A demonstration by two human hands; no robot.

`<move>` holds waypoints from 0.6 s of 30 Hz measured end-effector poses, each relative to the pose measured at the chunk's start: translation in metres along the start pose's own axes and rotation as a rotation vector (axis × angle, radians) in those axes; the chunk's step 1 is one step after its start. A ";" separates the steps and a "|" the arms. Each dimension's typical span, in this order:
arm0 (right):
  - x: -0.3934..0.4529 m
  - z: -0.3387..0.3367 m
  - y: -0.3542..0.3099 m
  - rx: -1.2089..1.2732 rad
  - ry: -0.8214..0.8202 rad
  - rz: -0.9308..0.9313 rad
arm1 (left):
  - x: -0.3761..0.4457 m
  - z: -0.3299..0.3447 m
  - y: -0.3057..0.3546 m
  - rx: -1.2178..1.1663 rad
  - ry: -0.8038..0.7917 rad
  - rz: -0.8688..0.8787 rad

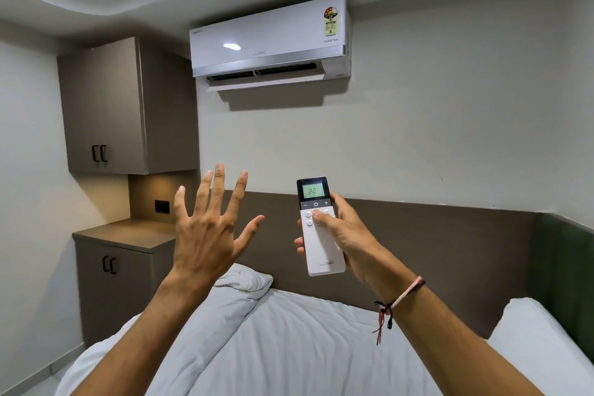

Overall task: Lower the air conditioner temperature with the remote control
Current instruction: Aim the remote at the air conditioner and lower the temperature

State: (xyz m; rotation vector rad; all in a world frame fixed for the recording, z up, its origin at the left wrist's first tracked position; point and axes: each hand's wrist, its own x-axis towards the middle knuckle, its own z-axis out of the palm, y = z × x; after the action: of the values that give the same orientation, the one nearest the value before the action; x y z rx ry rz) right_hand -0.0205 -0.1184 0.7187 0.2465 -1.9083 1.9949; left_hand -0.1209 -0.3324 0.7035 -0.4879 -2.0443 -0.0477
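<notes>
Remote control (318,228), white with a dark upper panel, stands nearly upright in the right hand (345,235), raised above the bed (289,347). Its small green screen (311,191) reads 22. Below the screen runs a row with a minus, a power symbol and a plus, and under that sit round white buttons. The right hand is wrapped around the remote's lower body, fingers curling behind it and showing at its left edge, while the thumb (321,219) lies across the front on the white buttons just under the dark row. A braided wristband (400,299) circles that wrist.

To the left of the remote, well apart from it, the left hand (205,228) is lifted with its back to the camera, fingers spread wide and holding nothing.

Above both hands, high on the wall, hangs the white air conditioner (270,42), its lower flap open. Left of the left hand a brown wall cupboard (106,106) hangs over a low cabinet (112,283). White pillows (244,278) lie beneath the hands.
</notes>
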 end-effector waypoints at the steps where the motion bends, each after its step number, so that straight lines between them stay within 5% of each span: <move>1: -0.001 0.001 0.000 0.019 -0.009 0.004 | 0.000 0.000 0.000 0.002 0.000 0.001; 18: 0.000 0.005 0.003 0.095 -0.010 0.052 | -0.005 0.000 -0.005 0.010 -0.008 -0.003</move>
State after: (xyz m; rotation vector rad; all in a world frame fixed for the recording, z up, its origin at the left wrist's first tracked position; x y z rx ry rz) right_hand -0.0220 -0.1235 0.7165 0.2346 -1.8467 2.1247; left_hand -0.1205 -0.3388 0.7002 -0.4798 -2.0524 -0.0369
